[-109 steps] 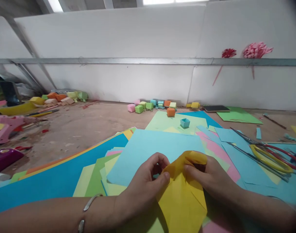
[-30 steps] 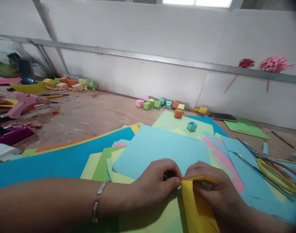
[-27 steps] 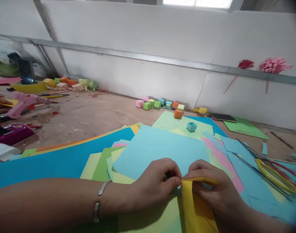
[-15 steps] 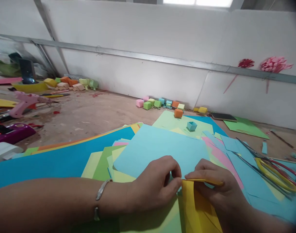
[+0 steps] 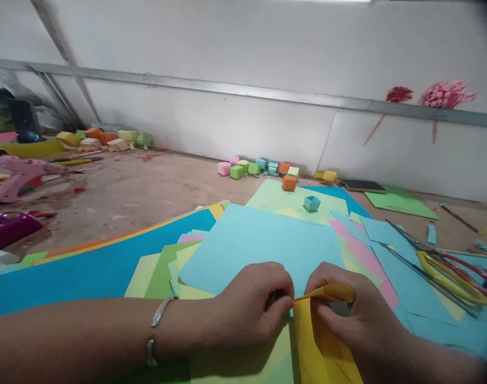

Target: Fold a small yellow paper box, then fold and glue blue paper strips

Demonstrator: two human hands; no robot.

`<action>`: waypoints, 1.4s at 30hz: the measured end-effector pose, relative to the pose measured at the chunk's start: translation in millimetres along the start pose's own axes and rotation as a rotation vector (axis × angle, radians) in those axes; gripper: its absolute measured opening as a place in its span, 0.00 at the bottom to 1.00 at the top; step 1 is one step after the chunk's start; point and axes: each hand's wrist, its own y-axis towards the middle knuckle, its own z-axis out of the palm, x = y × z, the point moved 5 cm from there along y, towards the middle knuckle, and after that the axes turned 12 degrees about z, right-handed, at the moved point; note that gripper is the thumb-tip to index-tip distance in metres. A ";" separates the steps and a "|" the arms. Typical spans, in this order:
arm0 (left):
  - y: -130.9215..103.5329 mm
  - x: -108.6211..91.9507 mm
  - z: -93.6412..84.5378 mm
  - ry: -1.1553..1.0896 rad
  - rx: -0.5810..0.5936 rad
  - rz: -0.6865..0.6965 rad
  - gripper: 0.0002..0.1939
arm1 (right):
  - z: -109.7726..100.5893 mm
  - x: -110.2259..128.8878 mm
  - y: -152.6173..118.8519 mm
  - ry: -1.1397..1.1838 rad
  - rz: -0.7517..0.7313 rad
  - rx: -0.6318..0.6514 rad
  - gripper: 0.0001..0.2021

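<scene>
A folded sheet of yellow paper point(image 5: 307, 346) hangs between my two hands near the bottom of the view, its lower end running out of the frame. My left hand point(image 5: 259, 304), with a silver bracelet on the wrist, pinches the paper's upper left corner between thumb and fingertips. On the other side, my right hand point(image 5: 343, 309) grips the folded top strip, thumb beneath and fingers above. Below both hands lies a light blue sheet point(image 5: 243, 240) on a stack of coloured paper.
Scissors with yellow handles point(image 5: 439, 272) lie at the right on blue paper pieces. Beyond the stack stand a small open blue paper box point(image 5: 311, 202), an orange paper cube point(image 5: 289, 183) and several more cubes. A pink glue gun point(image 5: 19, 176) rests at the left.
The folded top strip has tilted, its right end higher and bent more within my right hand. My left hand keeps its pinch at the corner. The view has shifted slightly.
</scene>
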 end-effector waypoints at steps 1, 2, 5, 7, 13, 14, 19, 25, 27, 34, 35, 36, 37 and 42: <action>-0.8 -1.1 0.2 0.015 0.006 0.013 0.06 | 0.0 -0.1 -0.1 0.009 -0.007 0.003 0.08; -1.5 -2.5 0.2 0.041 0.011 0.030 0.06 | 0.3 0.1 -0.4 0.021 -0.019 0.008 0.08; -3.1 -9.4 1.2 0.178 0.037 0.123 0.05 | 3.3 3.0 -2.3 0.071 -0.067 0.034 0.10; -3.6 -13.4 3.6 0.288 0.062 0.186 0.04 | 5.4 4.8 -4.3 0.102 -0.080 0.039 0.12; -1.1 -7.9 7.5 0.404 0.083 0.199 0.05 | 7.2 3.9 -7.2 0.089 -0.080 0.037 0.15; -0.2 -6.6 5.9 0.371 0.070 0.181 0.06 | 6.6 3.3 -6.4 0.077 -0.074 0.034 0.14; 4.6 -8.8 -3.9 0.083 -0.001 0.010 0.08 | 2.3 1.1 -0.5 0.035 0.013 0.010 0.09; 13.4 -12.1 3.3 0.041 -0.026 -0.135 0.04 | 2.1 -7.5 3.5 -0.009 0.170 -0.018 0.06; 17.7 -9.1 5.8 0.050 -0.035 -0.110 0.04 | 3.7 -8.6 4.5 -0.017 0.155 0.003 0.06; 20.0 3.0 4.4 0.062 -0.069 -0.110 0.05 | 2.5 -9.6 6.7 -0.042 0.135 0.049 0.08; 19.7 3.2 4.5 0.054 -0.071 -0.105 0.06 | 2.6 -10.4 6.6 -0.029 0.145 0.061 0.09; 19.5 3.2 4.7 0.045 -0.073 -0.096 0.06 | 2.8 -11.2 6.5 -0.017 0.154 0.074 0.09; 19.5 3.0 4.9 0.037 -0.076 -0.082 0.06 | 2.9 -11.9 6.3 -0.008 0.160 0.084 0.10; 19.5 -1.1 4.7 -0.024 -0.107 0.006 0.08 | 1.8 -12.6 5.6 -0.057 0.141 0.079 0.10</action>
